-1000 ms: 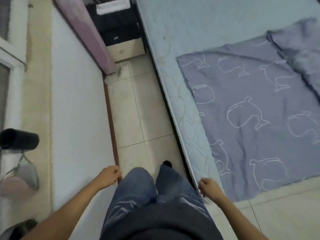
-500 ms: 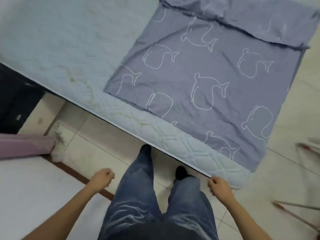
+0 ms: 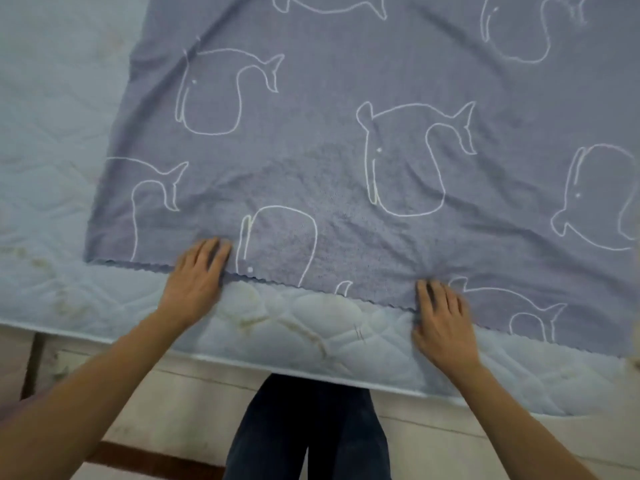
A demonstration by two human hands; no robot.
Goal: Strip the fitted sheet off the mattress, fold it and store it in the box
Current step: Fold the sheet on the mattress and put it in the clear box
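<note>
The blue-grey sheet (image 3: pixel 346 150) with white whale outlines lies flat on the pale blue quilted mattress (image 3: pixel 311 327). Its near edge runs a little in from the mattress's near side. My left hand (image 3: pixel 197 278) lies on that edge toward the sheet's left corner, fingers straight and resting on the cloth. Further right along the same edge, my right hand (image 3: pixel 443 320) rests with fingers straight on the cloth and the thumb on the mattress. Neither hand has cloth lifted. No box is in view.
I stand against the mattress's near side, my legs in dark jeans (image 3: pixel 308 431) on the tiled floor (image 3: pixel 180 403). A brown skirting strip (image 3: pixel 149 460) runs along the floor at lower left. Bare stained mattress shows left of the sheet.
I have leaned in over the bed. Both hands rose from beside my legs and came down on the sheet's near edge; they were loosely curled before and now lie flat.
</note>
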